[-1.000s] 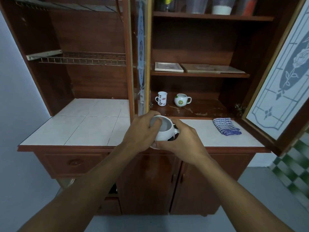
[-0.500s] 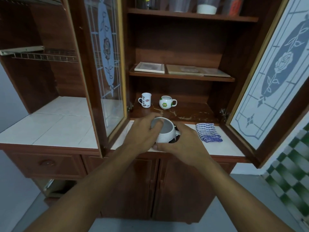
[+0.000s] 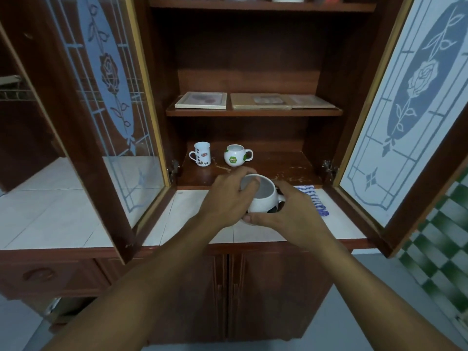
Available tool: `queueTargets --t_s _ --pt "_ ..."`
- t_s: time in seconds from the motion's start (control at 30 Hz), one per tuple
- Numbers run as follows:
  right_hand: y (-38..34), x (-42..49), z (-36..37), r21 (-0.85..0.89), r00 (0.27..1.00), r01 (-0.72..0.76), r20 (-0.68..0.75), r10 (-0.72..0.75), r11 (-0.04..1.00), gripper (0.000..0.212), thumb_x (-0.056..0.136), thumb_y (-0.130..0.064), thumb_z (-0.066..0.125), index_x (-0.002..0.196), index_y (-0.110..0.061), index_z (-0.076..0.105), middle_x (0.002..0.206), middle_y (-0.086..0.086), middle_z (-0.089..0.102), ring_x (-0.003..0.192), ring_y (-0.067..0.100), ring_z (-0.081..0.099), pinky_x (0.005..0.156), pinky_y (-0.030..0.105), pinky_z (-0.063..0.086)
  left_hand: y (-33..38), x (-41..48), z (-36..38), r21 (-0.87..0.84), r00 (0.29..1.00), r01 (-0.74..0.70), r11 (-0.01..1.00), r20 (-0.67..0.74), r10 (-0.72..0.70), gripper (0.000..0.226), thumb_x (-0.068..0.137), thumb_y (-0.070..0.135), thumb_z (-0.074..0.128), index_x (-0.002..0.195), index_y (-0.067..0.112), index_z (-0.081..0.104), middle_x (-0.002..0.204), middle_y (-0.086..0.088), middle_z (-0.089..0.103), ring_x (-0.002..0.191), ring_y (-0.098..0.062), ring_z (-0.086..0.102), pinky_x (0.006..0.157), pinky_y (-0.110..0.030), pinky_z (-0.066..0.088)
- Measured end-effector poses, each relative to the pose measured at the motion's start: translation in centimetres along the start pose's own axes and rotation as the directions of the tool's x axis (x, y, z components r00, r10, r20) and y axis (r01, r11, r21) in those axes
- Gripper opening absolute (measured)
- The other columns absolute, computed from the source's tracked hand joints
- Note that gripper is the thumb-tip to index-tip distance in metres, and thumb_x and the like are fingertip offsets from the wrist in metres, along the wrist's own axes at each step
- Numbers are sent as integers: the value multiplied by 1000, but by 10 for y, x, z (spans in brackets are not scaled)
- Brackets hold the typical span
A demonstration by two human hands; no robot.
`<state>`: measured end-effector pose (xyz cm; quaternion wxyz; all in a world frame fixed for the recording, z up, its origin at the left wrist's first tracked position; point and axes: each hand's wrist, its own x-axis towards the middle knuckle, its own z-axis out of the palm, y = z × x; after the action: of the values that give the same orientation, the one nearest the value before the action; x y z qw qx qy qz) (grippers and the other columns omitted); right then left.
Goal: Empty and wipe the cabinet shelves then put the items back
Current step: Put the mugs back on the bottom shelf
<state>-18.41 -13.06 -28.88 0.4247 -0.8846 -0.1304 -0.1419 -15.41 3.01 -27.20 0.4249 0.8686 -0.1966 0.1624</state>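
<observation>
A round white mug (image 3: 263, 196) with black patches is held over the tiled counter (image 3: 192, 224), just in front of the bottom shelf (image 3: 286, 168). My left hand (image 3: 228, 198) grips its left side, fingers curled over the rim. My right hand (image 3: 291, 211) wraps its right side and base by the handle. On the bottom shelf stand a tall white mug (image 3: 201, 153) and a round white mug with a green logo (image 3: 236, 155). A blue striped cloth (image 3: 315, 198) lies on the counter, partly hidden behind my right hand.
Both glass cabinet doors, the left door (image 3: 106, 97) and the right door (image 3: 405, 110), stand wide open. The middle shelf holds a framed picture (image 3: 201, 100) and flat boards (image 3: 281, 101). A dish rack (image 3: 12, 92) shows at far left. Containers sit on the top shelf.
My view has moved right and closer to the open cabinet. Both hands have carried the white mug slightly forward toward the bottom shelf.
</observation>
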Motion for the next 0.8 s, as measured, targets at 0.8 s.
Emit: queueTargets --t_s 0.8 --pt "122 110 -41 41 1000 -15 1 15 999 77 57 -59 84 123 -31 56 112 -24 61 98 -1 60 82 16 50 -26 129 105 -14 999 38 999 -15 -38 24 97 26 52 116 17 64 108 1 67 96 -13 61 80 -27 50"
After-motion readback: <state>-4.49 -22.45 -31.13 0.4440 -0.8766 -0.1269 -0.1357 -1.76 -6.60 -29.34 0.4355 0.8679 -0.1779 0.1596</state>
